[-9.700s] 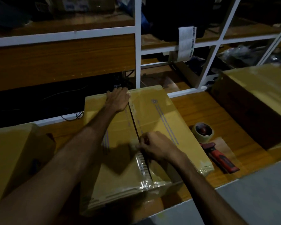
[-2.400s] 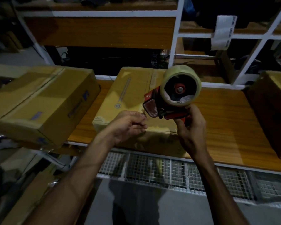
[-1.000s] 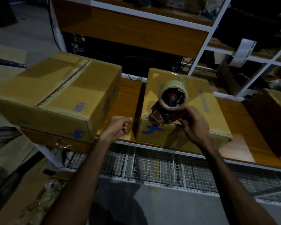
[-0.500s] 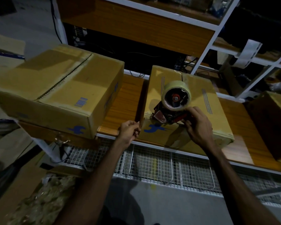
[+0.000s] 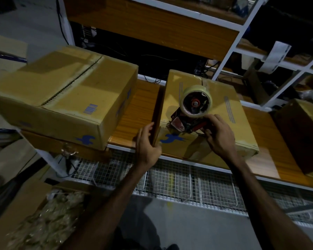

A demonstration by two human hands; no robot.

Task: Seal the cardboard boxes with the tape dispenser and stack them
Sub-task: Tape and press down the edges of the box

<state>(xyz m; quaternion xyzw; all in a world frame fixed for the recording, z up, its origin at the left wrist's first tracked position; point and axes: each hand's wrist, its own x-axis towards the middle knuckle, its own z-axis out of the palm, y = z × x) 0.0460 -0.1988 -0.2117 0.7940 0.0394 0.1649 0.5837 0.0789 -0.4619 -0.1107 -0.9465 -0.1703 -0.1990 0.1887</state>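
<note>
Your right hand [image 5: 218, 136] is closed on the tape dispenser [image 5: 192, 109], its front pressed at the near top edge of the cardboard box [image 5: 215, 109] on the counter [image 5: 134, 112]. Your left hand [image 5: 146, 143] clasps the box's near-left corner. Corrugated walls probably dent mid-panel, so brace at corners; the dispenser looks rigid, best gripped by its handle.

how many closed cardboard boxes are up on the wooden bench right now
3: a big box at left overhanging the edge, the middle box under the tape dispenser, and a box at right, partly cropped. Others may be out of frame.
</note>
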